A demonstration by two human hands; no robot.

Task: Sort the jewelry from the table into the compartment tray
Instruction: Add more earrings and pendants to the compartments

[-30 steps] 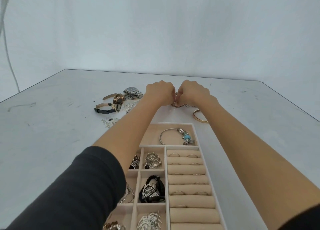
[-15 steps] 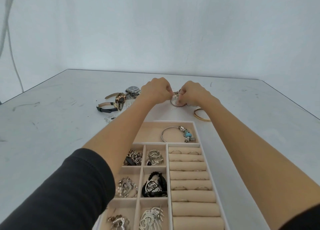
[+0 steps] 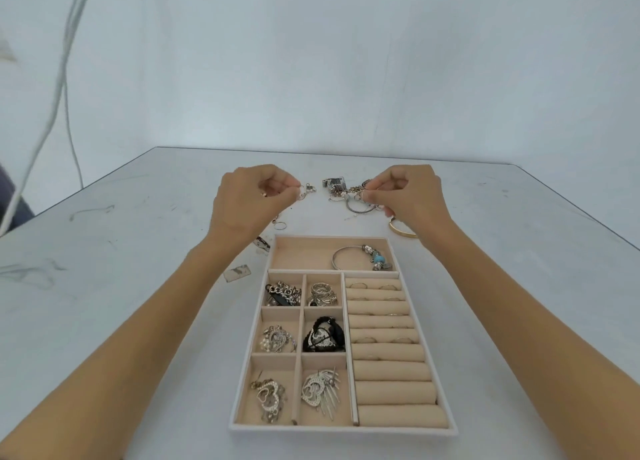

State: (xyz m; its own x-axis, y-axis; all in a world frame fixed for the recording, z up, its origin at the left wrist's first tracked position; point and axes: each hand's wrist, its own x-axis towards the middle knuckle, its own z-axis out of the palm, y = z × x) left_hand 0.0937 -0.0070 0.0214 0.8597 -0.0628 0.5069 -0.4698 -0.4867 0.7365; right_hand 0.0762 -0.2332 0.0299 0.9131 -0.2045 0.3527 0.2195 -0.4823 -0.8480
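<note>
**Two hands pinch jewelry beyond the tray's far wall**

Nearer than both grips, the beige compartment tray (image 3: 343,431) lies on the grey table (image 3: 121,286). Its six small cells hold silver heart pendants, a black cord piece, a chain and a cluster of rings. The ring rolls (image 3: 391,369) fill its right side, with a few thin bands tucked in. The wide far cell, closest to the hands, holds a silver bangle with a turquoise bead (image 3: 349,255).

Below the left wrist, a small clear packet (image 3: 237,273) lies beside the tray. A thin loose ring (image 3: 281,225) sits on the table just under the left hand (image 3: 249,203). That hand's fingers are curled, and its thumb and forefinger pinch a small silver charm piece (image 3: 307,190) that juts out to its right.

The right hand (image 3: 414,199) pinches with its fingertips into a tangle of chains and bracelets (image 3: 353,196) at its left. A gold bangle (image 3: 401,231) lies on the table right under the heel of this hand. The two pinches are well apart.
</note>
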